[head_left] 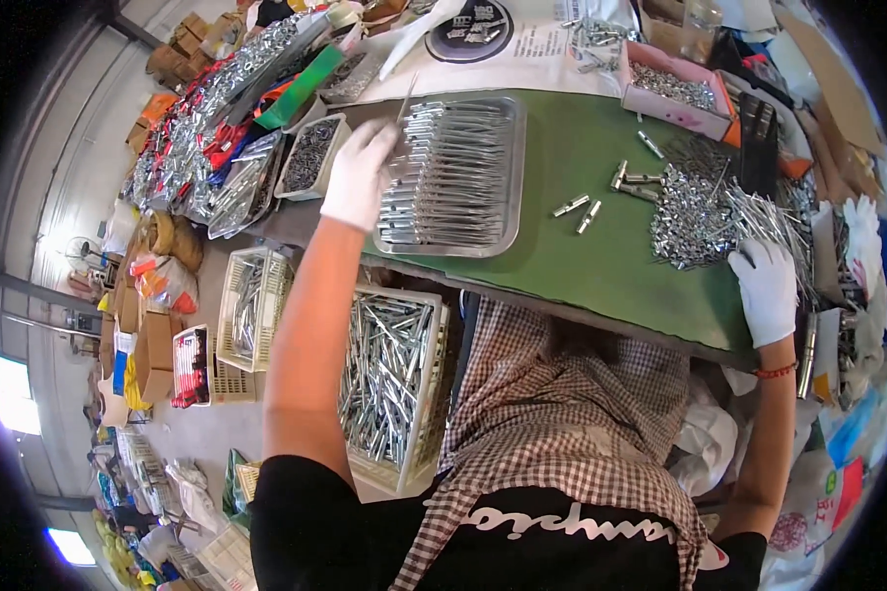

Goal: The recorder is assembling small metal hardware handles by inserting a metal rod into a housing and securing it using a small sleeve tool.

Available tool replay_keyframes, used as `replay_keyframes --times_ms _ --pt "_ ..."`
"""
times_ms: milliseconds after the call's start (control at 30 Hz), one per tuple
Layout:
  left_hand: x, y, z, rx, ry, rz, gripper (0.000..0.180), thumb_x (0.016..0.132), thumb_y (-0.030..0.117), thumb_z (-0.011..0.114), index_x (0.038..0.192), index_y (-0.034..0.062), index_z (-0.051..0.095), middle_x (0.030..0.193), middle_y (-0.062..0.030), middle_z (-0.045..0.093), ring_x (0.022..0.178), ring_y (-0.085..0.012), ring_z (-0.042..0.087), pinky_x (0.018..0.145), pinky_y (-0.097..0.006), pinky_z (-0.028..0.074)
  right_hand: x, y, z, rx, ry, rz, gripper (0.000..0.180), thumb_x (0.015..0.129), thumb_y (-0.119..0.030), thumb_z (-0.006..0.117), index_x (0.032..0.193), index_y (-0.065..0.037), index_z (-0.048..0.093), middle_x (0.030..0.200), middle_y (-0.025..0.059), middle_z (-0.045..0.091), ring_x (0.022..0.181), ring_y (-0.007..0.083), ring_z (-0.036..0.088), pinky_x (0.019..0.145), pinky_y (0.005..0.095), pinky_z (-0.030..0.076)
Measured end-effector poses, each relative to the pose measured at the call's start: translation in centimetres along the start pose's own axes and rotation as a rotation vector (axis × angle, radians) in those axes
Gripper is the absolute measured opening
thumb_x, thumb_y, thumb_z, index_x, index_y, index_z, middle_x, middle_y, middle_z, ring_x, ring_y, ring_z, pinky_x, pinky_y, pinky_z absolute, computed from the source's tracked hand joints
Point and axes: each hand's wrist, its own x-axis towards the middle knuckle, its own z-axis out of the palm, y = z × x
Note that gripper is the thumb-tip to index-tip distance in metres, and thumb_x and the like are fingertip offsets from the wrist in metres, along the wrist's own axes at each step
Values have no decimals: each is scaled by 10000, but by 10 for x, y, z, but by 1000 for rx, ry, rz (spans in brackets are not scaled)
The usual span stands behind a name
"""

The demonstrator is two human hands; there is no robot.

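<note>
My left hand (358, 172), in a white glove, rests on the left rim of a shallow metal tray (511, 187) filled with rows of shiny metal rods (453, 177). One thin rod sticks up by its fingertips. My right hand (767, 288), also gloved, lies at the lower edge of a big heap of small metal parts and long pins (705, 212) on the green table (601, 266). Whether its fingers pinch any pins is hidden. A few assembled metal pieces (579, 209) lie loose between tray and heap.
A white crate of metal rods (392, 379) stands on the floor under the table's left end, another basket (249, 305) beside it. A pink box of screws (672, 91) sits at the table's back. Small bins (310, 156) and bagged parts (207, 128) crowd the left.
</note>
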Motion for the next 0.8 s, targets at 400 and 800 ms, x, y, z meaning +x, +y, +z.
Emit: replay_keyframes --times_ms 400,800 --pt "106 -48 -8 1014 -359 292 268 901 268 589 968 68 755 987 -138 720 1034 -307 648 949 -401 475 1 -5 -8 114 -9 51 251 770 -55 618 1017 -96 639 1222 121 614 1150 346 565 956 470 462" --pt "124 -161 -93 302 -80 -97 439 1004 346 478 1281 35 617 1262 -95 634 1261 -198 533 1103 -327 357 5 3 1 87 124 7 253 779 -39 597 1028 -77 622 1248 113 621 1148 336 583 954 448 474"
